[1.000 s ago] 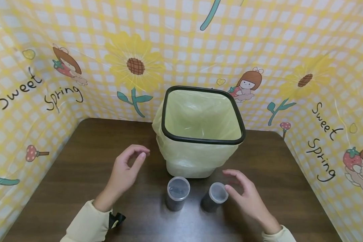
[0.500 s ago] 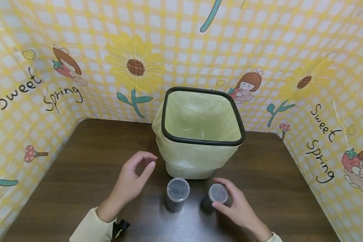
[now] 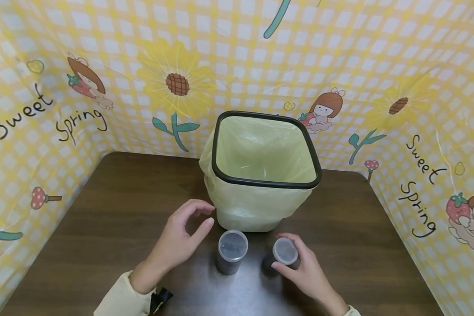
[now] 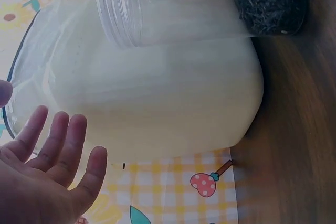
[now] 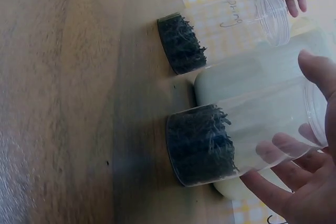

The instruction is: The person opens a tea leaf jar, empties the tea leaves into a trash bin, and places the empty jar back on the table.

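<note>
Two clear lidded jars stand on the brown table. Each holds dark, shredded, dry-looking bits at its bottom, possibly tea leaves. Around the right-hand jar [image 5: 202, 145] my right hand [image 3: 306, 267] curls its fingers behind, with the thumb near the lid on the near side. Whether the thumb touches is hard to tell. My left hand [image 3: 179, 235], fingers spread and loosely bent, hovers left of the other jar [image 3: 231, 252] and holds nothing. In the left wrist view its fingers [image 4: 76, 129] are apart from that jar [image 4: 184, 14].
Behind the jars stands a bin [image 3: 249, 224] with a pale yellow liner [image 3: 260, 204] and a black square rim [image 3: 266, 182]. A yellow checked cloth [image 3: 245, 57] with printed flowers encloses the wooden table [image 3: 114, 210] at the back and sides.
My right hand has moved left and come around the right-hand jar. My left hand has moved right, closer to the other jar and the bin. Both jars stay in place.
</note>
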Demonstrator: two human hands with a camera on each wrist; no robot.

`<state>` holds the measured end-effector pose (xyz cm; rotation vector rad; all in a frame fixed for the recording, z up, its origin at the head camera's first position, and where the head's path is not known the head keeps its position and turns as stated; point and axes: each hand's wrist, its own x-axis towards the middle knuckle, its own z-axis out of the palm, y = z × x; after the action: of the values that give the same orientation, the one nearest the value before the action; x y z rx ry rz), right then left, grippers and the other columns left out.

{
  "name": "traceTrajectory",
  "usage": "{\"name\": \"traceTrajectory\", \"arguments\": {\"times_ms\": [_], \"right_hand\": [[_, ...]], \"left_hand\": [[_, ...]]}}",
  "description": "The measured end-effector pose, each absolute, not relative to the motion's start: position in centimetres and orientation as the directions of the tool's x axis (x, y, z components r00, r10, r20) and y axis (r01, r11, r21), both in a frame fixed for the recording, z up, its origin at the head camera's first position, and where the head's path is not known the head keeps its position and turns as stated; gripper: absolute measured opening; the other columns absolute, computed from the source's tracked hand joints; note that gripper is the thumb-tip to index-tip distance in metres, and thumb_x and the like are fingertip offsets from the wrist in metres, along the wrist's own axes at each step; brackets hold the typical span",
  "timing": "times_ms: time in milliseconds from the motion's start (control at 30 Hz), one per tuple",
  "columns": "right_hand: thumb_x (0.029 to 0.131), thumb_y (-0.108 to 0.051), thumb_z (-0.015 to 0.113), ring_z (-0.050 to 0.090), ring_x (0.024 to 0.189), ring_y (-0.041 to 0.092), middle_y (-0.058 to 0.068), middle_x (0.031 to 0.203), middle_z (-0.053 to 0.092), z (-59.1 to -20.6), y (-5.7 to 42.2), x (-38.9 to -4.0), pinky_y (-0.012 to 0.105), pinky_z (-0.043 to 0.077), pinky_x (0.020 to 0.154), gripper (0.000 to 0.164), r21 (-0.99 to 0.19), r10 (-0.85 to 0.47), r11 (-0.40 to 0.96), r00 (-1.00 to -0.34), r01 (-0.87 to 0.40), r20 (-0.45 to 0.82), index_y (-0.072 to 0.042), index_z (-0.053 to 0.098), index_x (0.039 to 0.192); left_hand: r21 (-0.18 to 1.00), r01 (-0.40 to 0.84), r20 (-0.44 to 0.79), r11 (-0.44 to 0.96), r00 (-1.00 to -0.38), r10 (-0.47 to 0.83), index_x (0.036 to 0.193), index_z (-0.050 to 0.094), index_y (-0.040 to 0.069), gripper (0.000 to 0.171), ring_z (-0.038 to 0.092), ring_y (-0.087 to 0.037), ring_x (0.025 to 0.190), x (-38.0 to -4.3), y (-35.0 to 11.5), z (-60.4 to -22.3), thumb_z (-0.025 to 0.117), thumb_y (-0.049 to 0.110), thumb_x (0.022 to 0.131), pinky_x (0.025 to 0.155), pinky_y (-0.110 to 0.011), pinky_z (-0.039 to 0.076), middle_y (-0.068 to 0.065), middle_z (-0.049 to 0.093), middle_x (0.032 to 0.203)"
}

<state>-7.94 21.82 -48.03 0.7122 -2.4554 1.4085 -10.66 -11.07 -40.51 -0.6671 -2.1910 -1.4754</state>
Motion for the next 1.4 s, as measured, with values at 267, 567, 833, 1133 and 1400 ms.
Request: {"name": "traceTrajectory", "arguments": {"times_ms": [267,567,833,1133,1400], "right_hand": [[0.075,-0.005,0.089,0.065,0.1,0.013,0.006,0.116,0.07,-47.4,21.5,-7.7,0.019,0.048,0.087,0.06,-0.748,-0.26,0.424,-0.859,-0.511,0.441,-0.009,0.059,0.127],[0.08,-0.001,0.085,0.066,0.1,0.012,0.003,0.116,0.071,-46.4,21.5,-7.3,0.019,0.05,0.085,0.052,-0.814,-0.195,0.389,-0.902,-0.432,0.385,-0.004,0.059,0.125],[0.085,0.007,0.077,0.064,0.11,0.013,0.007,0.119,0.07,-43.9,21.4,-6.9,0.02,0.05,0.089,0.047,-0.875,-0.2,0.268,-0.912,-0.403,0.359,-0.004,0.057,0.126],[0.084,0.017,0.068,0.063,0.115,0.018,0.014,0.121,0.069,-40.2,20.5,-7.5,0.022,0.05,0.092,0.046,-0.891,-0.247,0.116,-0.882,-0.438,0.401,0.005,0.053,0.126],[0.085,0.019,0.066,0.066,0.115,0.021,0.016,0.121,0.069,-37.7,19.8,-7.4,0.027,0.052,0.095,0.047,-0.896,-0.286,0.013,-0.86,-0.445,0.423,0.01,0.05,0.128]], "left_hand": [[0.725,0.613,0.585,0.313,-0.789,0.187,0.113,0.068,0.009,0.024,0.06,-0.017,0.1,-10.5,-10.7,-40.0,0.072,0.0,0.09,0.088,-0.032,0.048,0.005,0.067,0.108],[0.717,0.627,0.592,0.304,-0.778,0.209,0.114,0.068,0.009,0.026,0.061,-0.017,0.102,-10.1,-10.3,-39.3,0.072,0.001,0.09,0.091,-0.03,0.048,0.005,0.067,0.109],[0.709,0.643,0.601,0.289,-0.766,0.229,0.114,0.067,0.008,0.025,0.061,-0.017,0.102,-9.9,-9.9,-38.4,0.072,0.002,0.091,0.092,-0.031,0.047,0.0,0.068,0.109],[0.724,0.628,0.567,0.287,-0.778,0.271,0.116,0.066,0.007,0.026,0.061,-0.016,0.104,-9.7,-8.8,-37.5,0.073,0.006,0.091,0.094,-0.034,0.048,-0.003,0.068,0.11],[0.723,0.629,0.546,0.287,-0.774,0.322,0.124,0.062,0.007,0.035,0.06,-0.016,0.11,-9.2,-7.9,-36.8,0.074,0.012,0.091,0.097,-0.034,0.048,-0.003,0.066,0.117]]}}
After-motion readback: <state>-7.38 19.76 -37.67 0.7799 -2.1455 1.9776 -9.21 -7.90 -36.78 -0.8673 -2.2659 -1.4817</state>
